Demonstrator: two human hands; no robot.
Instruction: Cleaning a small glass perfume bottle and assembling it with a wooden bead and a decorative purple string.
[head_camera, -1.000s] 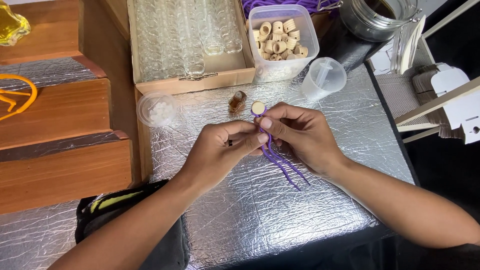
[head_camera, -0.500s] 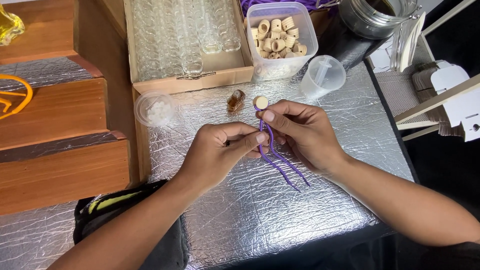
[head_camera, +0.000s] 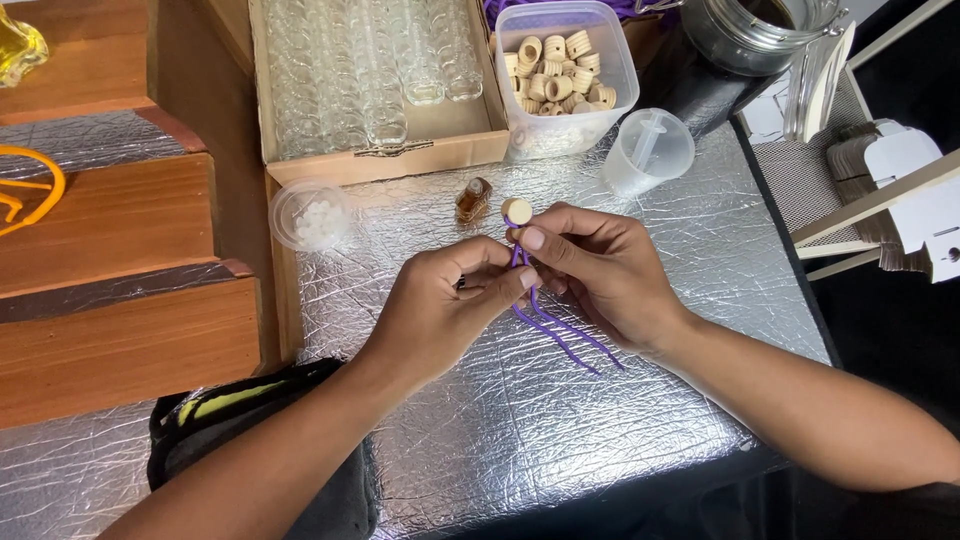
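Note:
My left hand (head_camera: 440, 305) and my right hand (head_camera: 595, 265) meet over the foil-covered table (head_camera: 480, 420). Both pinch a purple cord (head_camera: 560, 330) whose loose ends trail down to the right across the foil. A small wooden cork cap (head_camera: 517, 210) sits at the top of the cord, just above my right fingertips. A tiny bottle with amber liquid (head_camera: 472, 198) lies on the foil just left of the cap, apart from both hands.
A cardboard box of clear glass bottles (head_camera: 370, 80) stands at the back. Beside it are a plastic tub of wooden caps (head_camera: 560, 70), a clear cup with a syringe (head_camera: 650, 150), a small dish of white beads (head_camera: 310, 215), a glass jar (head_camera: 750, 30) and wooden steps (head_camera: 110, 230) on the left.
Both hands have stayed in nearly the same place on the cord. My fingers have shifted slightly near the cap.

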